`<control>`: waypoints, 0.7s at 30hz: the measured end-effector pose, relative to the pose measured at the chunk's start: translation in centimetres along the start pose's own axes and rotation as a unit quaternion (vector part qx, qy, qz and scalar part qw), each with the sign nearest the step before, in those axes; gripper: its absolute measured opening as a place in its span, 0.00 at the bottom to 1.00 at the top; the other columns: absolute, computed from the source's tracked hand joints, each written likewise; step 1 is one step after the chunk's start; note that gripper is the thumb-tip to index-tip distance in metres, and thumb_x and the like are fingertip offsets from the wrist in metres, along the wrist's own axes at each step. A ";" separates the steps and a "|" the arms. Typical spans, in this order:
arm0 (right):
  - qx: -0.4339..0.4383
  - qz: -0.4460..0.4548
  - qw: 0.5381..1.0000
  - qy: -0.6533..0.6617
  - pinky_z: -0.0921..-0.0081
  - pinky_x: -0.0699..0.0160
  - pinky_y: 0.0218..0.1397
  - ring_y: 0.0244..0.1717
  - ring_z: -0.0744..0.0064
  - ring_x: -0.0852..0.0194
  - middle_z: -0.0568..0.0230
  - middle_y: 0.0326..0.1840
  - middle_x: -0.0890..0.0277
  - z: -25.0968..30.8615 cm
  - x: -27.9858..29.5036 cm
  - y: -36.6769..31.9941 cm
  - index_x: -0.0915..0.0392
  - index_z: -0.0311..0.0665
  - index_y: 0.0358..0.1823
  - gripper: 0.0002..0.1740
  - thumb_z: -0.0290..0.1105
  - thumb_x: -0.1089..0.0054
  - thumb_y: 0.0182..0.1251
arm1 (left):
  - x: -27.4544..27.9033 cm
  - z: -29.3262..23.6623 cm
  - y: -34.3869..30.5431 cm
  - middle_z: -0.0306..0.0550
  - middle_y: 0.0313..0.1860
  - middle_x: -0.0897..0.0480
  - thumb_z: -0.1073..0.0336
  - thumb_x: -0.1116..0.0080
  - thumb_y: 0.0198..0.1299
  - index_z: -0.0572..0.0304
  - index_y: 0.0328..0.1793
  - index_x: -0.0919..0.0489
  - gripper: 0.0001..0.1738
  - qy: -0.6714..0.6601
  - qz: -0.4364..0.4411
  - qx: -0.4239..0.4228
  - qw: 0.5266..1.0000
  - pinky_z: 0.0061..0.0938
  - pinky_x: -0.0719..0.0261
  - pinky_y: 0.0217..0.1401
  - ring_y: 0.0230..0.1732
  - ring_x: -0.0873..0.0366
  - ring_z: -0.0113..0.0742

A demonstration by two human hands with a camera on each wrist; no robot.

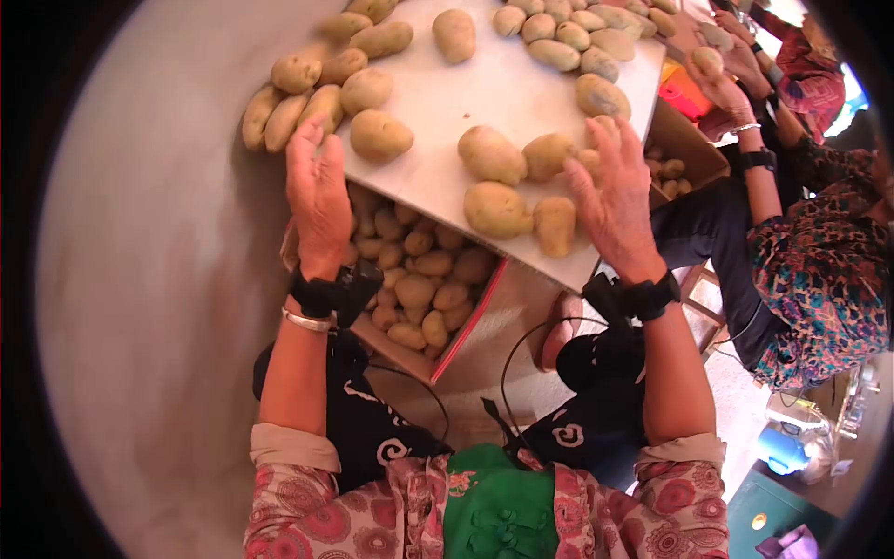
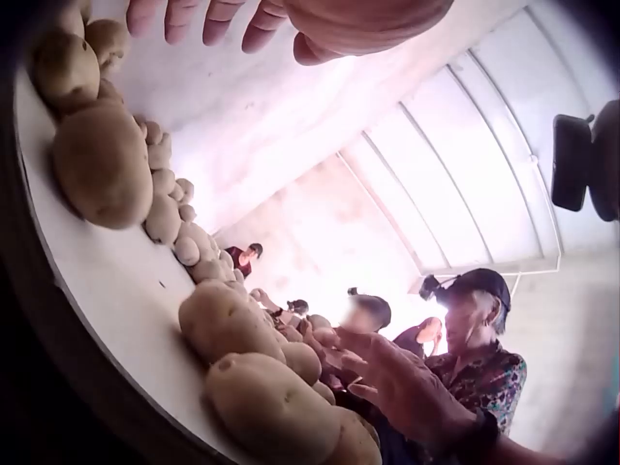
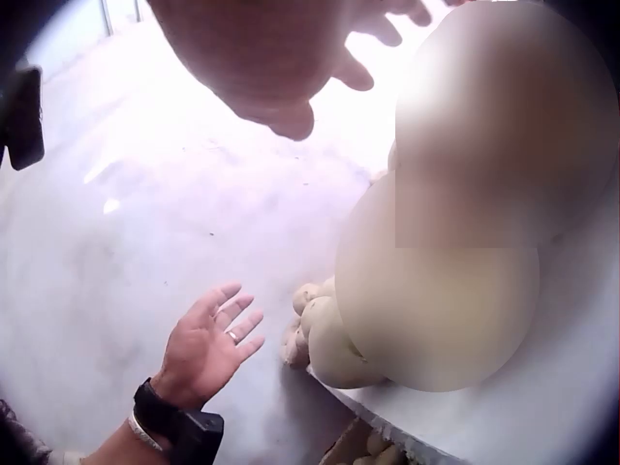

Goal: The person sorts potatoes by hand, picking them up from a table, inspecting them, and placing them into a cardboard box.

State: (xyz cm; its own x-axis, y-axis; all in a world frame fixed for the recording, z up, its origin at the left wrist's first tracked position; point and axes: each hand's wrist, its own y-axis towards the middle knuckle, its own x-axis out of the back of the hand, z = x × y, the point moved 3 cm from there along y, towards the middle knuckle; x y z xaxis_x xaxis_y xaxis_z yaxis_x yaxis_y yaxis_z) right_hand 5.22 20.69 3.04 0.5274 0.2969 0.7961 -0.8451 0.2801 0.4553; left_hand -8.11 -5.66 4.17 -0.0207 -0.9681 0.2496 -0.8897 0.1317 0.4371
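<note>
Many potatoes lie on a white table point(image 1: 503, 88) in the head view. My left hand point(image 1: 317, 191) hovers flat with straight fingers at the table's near left corner, next to a large potato point(image 1: 380, 135) and a row of potatoes point(image 1: 284, 116). My right hand point(image 1: 615, 191) is spread with relaxed fingers above a cluster of potatoes point(image 1: 521, 191) near the table's near edge, holding nothing. The left wrist view shows big potatoes point(image 2: 102, 160) on the tabletop and my right hand point(image 2: 402, 383) beyond them. In the right wrist view, a close potato point(image 3: 436, 310) fills the frame and my left hand point(image 3: 208, 349) is open.
Below the table edge stands a cardboard box point(image 1: 470, 321) filled with small potatoes point(image 1: 419, 289). Another box of potatoes point(image 1: 684, 149) sits at the right. A person in a patterned top point(image 1: 819, 270) sits to my right, holding a potato point(image 1: 708, 61). More people are farther back.
</note>
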 end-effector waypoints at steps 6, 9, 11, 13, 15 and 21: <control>0.151 -0.071 0.974 0.153 0.64 0.32 0.58 0.57 0.49 0.32 0.49 0.59 0.33 4.5 1.1 -0.4 0.25 0.36 0.49 0.16 0.28 0.40 0.58 | 4.6 3.6 -1.6 0.41 0.42 0.22 0.72 0.47 0.62 0.67 0.47 0.24 0.09 -0.069 0.017 0.071 0.995 0.20 0.29 0.51 0.45 0.27 0.24; 0.163 -0.073 0.973 0.145 0.64 0.30 0.56 0.54 0.49 0.29 0.49 0.56 0.29 5.1 0.8 -0.5 0.24 0.35 0.47 0.14 0.27 0.40 0.58 | 5.1 4.3 -2.8 0.35 0.34 0.21 0.74 0.45 0.60 0.65 0.40 0.22 0.04 -0.075 0.045 0.087 0.992 0.15 0.29 0.43 0.36 0.28 0.18; 0.144 -0.060 0.975 0.160 0.64 0.28 0.55 0.52 0.50 0.27 0.49 0.54 0.28 5.0 0.4 -0.6 0.23 0.35 0.45 0.13 0.27 0.40 0.58 | 5.1 4.4 -3.6 0.35 0.32 0.21 0.75 0.46 0.59 0.64 0.40 0.22 0.04 -0.039 0.101 0.116 0.987 0.16 0.28 0.40 0.35 0.27 0.19; 0.132 -0.054 0.973 0.180 0.65 0.27 0.53 0.50 0.50 0.25 0.49 0.51 0.26 5.3 -0.4 -0.4 0.23 0.35 0.43 0.12 0.26 0.40 0.57 | 4.4 5.4 -4.7 0.36 0.33 0.21 0.74 0.48 0.60 0.63 0.42 0.23 0.05 -0.032 0.145 0.110 0.983 0.16 0.28 0.42 0.36 0.26 0.20; 0.145 -0.037 0.970 0.191 0.66 0.25 0.51 0.47 0.52 0.24 0.50 0.50 0.25 5.6 -1.4 -0.7 0.23 0.35 0.41 0.10 0.26 0.40 0.57 | 2.8 5.9 -5.9 0.39 0.36 0.20 0.73 0.46 0.58 0.65 0.44 0.23 0.08 0.048 0.219 0.118 0.968 0.21 0.26 0.45 0.39 0.24 0.26; 0.198 0.026 0.945 0.260 0.68 0.24 0.50 0.48 0.56 0.24 0.53 0.49 0.26 9.4 -3.1 -2.6 0.23 0.35 0.39 0.08 0.27 0.40 0.57 | -3.8 17.6 -14.0 0.56 0.58 0.26 0.65 0.40 0.52 0.62 0.64 0.34 0.32 0.090 0.382 0.135 0.910 0.37 0.27 0.58 0.54 0.25 0.53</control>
State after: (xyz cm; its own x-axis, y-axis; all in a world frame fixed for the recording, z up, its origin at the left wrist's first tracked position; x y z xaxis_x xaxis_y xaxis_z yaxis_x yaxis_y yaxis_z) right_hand 4.93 10.44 3.20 0.3685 0.7387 0.5645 -0.7835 -0.0800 0.6162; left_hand -3.58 -7.61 -18.08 -0.6269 -0.5624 0.5392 -0.7268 0.6714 -0.1448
